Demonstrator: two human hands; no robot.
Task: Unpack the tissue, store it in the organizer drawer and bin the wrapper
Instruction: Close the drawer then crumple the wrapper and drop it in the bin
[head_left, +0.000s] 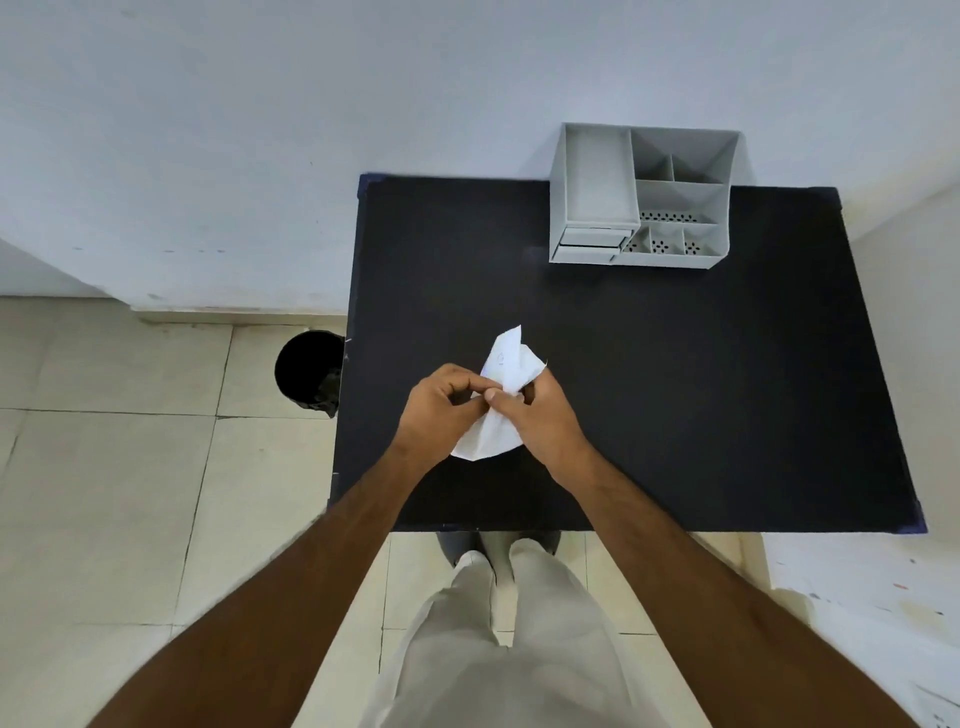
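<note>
Black table (727, 389) filling view, 1 of it. Grey desk organizer (641, 197) sitting at far edge, 2 small drawers (592, 245) stacked at its front left, looking shut. 1 black bin (306, 371) standing on floor, just left of table. White tissue pack (501, 395) being held over near-middle of table. Left hand (441, 410) and right hand (540, 421) both pinching it, fingers closed on wrapper. Step looking like unwrapping. Next: tearing wrapper open, freeing tissue, then opening drawer.

The black table (675, 389) is left bare between the near edge and the grey organizer (641, 200) at the back.
</note>
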